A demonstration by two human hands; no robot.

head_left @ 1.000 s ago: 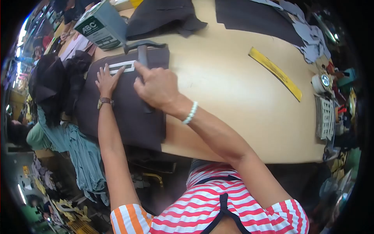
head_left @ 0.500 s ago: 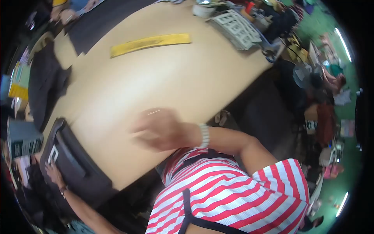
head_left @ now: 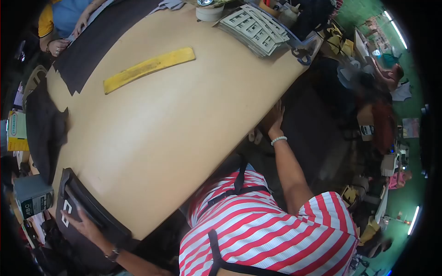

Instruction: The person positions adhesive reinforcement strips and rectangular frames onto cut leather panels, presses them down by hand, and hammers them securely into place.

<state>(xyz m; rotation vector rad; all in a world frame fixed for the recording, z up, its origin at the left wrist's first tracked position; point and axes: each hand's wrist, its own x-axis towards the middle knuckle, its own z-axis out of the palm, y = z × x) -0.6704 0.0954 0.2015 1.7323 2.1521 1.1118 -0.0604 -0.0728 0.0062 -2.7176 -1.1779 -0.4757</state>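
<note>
My left hand [head_left: 84, 226] lies with fingers spread on a black, flat, bag-like piece [head_left: 103, 221] at the table's lower left corner. A small white rectangular frame [head_left: 66, 214] shows on that piece, right at the fingertips. Down past the table's right-hand edge reaches my right hand [head_left: 276, 118], fingers stretched out beside dark sheet material [head_left: 313, 124]; part of it is in shadow. A yellow curved strip [head_left: 149, 70] rests on the table [head_left: 152, 133].
White cut-out templates [head_left: 251, 28] are stacked at the back, near a round white container [head_left: 209, 13] and scissors [head_left: 301, 55]. Dark cloth [head_left: 46, 129] hangs over the left edge beside a grey box [head_left: 33, 195]. A co-worker's hands [head_left: 57, 47] touch dark material at the far left.
My right hand has moved from above the table to beyond its right edge. My left hand stays on the black piece. The view has shifted, showing more of the co-worker.
</note>
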